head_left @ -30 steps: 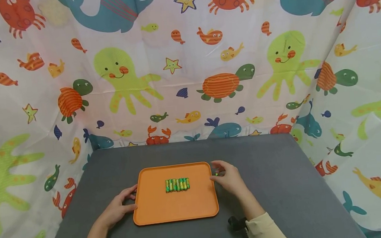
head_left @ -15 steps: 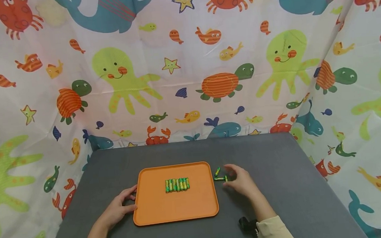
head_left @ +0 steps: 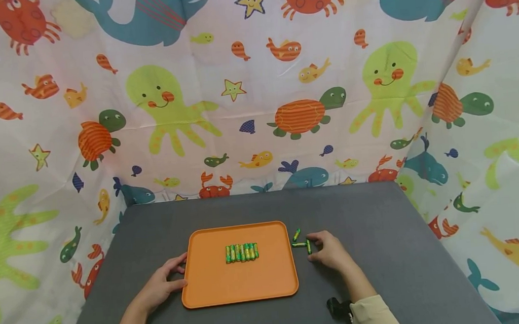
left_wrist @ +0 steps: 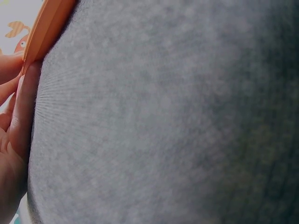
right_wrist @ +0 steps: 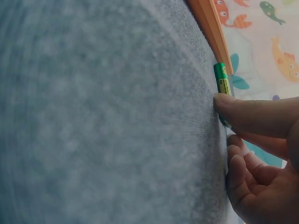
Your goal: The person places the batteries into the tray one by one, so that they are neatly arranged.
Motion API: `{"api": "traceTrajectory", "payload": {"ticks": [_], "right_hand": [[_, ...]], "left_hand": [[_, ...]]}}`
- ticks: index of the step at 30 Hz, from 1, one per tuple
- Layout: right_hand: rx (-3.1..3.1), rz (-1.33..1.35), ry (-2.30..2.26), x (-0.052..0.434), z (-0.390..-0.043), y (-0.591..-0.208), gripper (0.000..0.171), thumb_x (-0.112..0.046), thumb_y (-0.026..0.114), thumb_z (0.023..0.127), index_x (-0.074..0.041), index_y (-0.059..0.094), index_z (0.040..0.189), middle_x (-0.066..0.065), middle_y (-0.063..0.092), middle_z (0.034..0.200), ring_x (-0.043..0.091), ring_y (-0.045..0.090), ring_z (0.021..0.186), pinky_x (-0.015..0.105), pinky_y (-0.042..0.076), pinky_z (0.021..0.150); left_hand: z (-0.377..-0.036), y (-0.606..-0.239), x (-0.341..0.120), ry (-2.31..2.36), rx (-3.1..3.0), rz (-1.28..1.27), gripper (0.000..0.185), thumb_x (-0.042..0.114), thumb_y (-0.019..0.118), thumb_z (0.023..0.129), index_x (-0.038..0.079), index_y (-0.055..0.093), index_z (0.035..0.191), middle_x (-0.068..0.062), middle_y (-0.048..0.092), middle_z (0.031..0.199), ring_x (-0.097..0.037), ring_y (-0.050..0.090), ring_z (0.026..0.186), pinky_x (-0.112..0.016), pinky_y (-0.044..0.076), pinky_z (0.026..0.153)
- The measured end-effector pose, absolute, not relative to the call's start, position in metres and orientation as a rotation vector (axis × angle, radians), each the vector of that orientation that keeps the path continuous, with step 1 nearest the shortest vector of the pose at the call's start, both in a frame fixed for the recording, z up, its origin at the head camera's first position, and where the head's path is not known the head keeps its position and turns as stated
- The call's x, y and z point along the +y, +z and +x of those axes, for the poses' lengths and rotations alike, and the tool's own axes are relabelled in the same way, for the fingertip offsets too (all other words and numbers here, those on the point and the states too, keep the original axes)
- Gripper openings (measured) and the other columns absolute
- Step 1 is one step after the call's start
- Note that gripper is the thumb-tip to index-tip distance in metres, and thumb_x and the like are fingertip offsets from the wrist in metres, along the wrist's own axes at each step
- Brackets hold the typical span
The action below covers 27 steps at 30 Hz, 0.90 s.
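An orange tray (head_left: 239,290) lies on the table, bearing a row of several green-and-yellow batteries (head_left: 242,253) set side by side. My left hand (head_left: 158,283) rests at the tray's left edge, thumb and fingers spread along it. Three loose batteries are right of the tray: one slanted battery (head_left: 297,235), one crosswise battery (head_left: 299,245) and one lengthwise battery (head_left: 309,247). My right hand (head_left: 332,252) pinches the lengthwise one by its ends with thumb and forefinger. In the right wrist view, a green battery (right_wrist: 221,74) shows beyond the thumb, near the tray's rim (right_wrist: 212,32).
A dark grey cloth covers the table (head_left: 373,214). Behind and at both sides hangs a white curtain (head_left: 260,177) printed with sea animals. A dark strap-on device (head_left: 337,308) sits at my right wrist.
My right hand has drawn back from the tray's right edge, bringing the three loose batteries into sight, and its fingertips have come onto the lengthwise one. My left hand stays put.
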State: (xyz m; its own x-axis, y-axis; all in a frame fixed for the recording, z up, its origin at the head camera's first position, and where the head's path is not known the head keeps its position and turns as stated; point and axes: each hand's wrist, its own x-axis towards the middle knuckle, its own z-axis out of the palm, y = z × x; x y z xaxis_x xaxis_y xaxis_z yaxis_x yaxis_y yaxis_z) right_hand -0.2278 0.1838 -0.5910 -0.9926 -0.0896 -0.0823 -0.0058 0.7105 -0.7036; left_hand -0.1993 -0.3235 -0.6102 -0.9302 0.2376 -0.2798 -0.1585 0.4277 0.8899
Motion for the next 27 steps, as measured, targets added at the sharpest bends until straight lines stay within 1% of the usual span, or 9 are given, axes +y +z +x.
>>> {"api": "traceTrajectory", "payload": {"ticks": [5,8,14,17,22,25,27], "right_hand": [[2.816,-0.073,-1.139,0.184,-0.227,-0.592,0.048,-0.006,0.089,0.072,-0.007,0.074,0.117,0.013,0.062,0.12,0.031,0.063,0.106,0.05,0.051,0.089],[2.826,-0.056,-1.145,0.185,-0.227,-0.592,0.046,-0.008,0.089,0.072,-0.007,0.074,0.116,0.012,0.063,0.116,0.03,0.063,0.104,0.049,0.052,0.088],[2.797,0.053,-1.326,0.185,-0.227,-0.592,0.051,-0.006,0.087,0.076,-0.004,0.069,0.123,0.011,0.072,0.112,0.025,0.07,0.098,0.043,0.056,0.085],[2.777,0.064,-1.408,0.181,-0.228,-0.59,0.052,-0.006,0.086,0.077,-0.002,0.068,0.126,0.011,0.074,0.111,0.022,0.072,0.093,0.039,0.058,0.08],[2.71,0.016,-1.534,0.168,-0.229,-0.578,0.053,-0.003,0.084,0.078,0.0,0.066,0.127,0.011,0.074,0.107,0.018,0.072,0.087,0.031,0.058,0.072],[2.693,-0.029,-1.569,0.158,-0.229,-0.569,0.053,-0.001,0.084,0.077,0.0,0.066,0.127,0.011,0.075,0.105,0.017,0.072,0.086,0.03,0.058,0.07],[2.694,-0.058,-1.563,0.151,-0.228,-0.565,0.053,-0.002,0.084,0.078,0.0,0.066,0.127,0.01,0.074,0.104,0.016,0.071,0.086,0.031,0.058,0.071]], "left_hand": [[-0.199,-0.609,-0.323,1.507,2.321,0.069,0.081,0.017,0.078,0.087,0.017,0.038,0.157,-0.013,0.044,0.147,-0.028,0.048,0.119,-0.027,0.054,0.083],[-0.198,-0.609,-0.323,1.512,2.317,0.066,0.081,0.017,0.078,0.087,0.017,0.038,0.157,-0.013,0.044,0.146,-0.029,0.047,0.119,-0.027,0.055,0.082],[-0.199,-0.609,-0.323,1.502,2.328,0.065,0.08,0.017,0.078,0.088,0.018,0.038,0.157,-0.012,0.045,0.146,-0.028,0.047,0.119,-0.026,0.054,0.083],[-0.199,-0.61,-0.322,1.506,2.329,0.063,0.08,0.016,0.078,0.088,0.018,0.038,0.157,-0.012,0.044,0.146,-0.029,0.047,0.119,-0.026,0.055,0.082],[-0.199,-0.609,-0.321,1.502,2.339,0.051,0.08,0.016,0.078,0.087,0.019,0.039,0.157,-0.012,0.045,0.147,-0.028,0.047,0.119,-0.026,0.054,0.083],[-0.198,-0.608,-0.321,1.511,2.332,0.05,0.08,0.015,0.078,0.087,0.018,0.039,0.157,-0.012,0.044,0.146,-0.029,0.047,0.119,-0.026,0.055,0.082],[-0.197,-0.608,-0.32,1.525,2.318,0.051,0.08,0.014,0.078,0.087,0.017,0.039,0.157,-0.013,0.044,0.146,-0.029,0.047,0.119,-0.027,0.056,0.082]]}}
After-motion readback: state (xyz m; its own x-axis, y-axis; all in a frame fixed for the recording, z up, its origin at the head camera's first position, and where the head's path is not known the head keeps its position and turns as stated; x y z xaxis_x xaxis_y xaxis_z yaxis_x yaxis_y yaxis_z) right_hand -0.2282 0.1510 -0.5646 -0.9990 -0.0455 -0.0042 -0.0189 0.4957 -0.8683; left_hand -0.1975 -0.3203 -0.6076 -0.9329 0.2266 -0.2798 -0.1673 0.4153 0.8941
